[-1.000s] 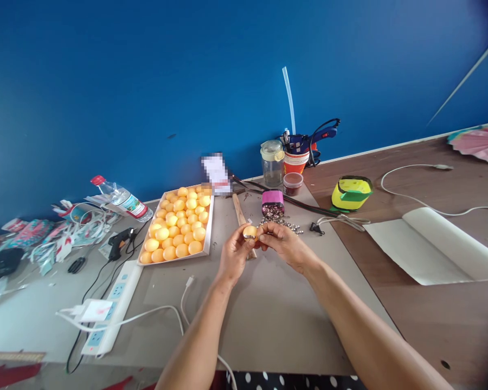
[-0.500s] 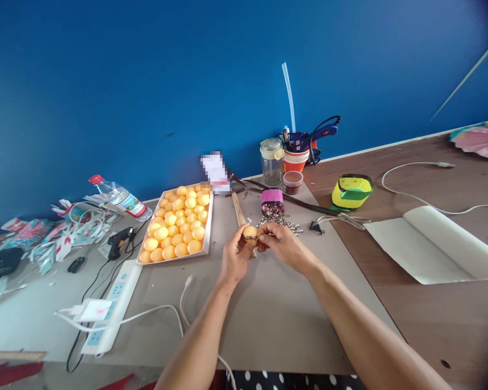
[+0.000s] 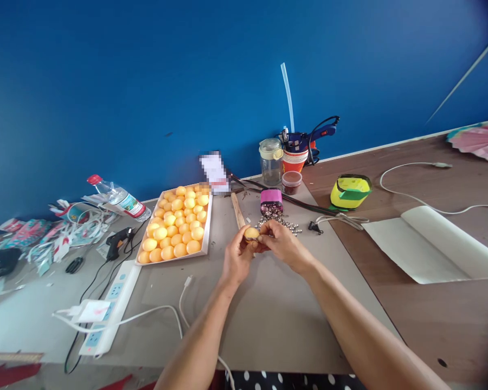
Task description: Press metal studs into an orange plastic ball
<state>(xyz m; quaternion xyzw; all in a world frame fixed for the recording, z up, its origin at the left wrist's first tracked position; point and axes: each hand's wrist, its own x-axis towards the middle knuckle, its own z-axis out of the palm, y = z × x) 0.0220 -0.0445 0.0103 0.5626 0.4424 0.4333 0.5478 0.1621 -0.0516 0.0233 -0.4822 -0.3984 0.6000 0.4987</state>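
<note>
Left of centre, the tray (image 3: pixel 171 259) of orange balls lies near the left hand (image 3: pixel 235 259), whose fingers close around an orange ball (image 3: pixel 251 233) held over the grey mat (image 3: pixel 268 319), which lies bare and open below both hands. The right hand (image 3: pixel 283 245) pinches the ball's right side, with metal bits (image 3: pixel 287 225) just above. Being round, the ball shows no long axis or heading.

Bare mat (image 3: pixel 276 319) open near edge; ball tray (image 3: pixel 209 227) blocks left, bead pile (image 3: pixel 282 223) ahead, cable (image 3: pixel 174 310) lower-left.
</note>
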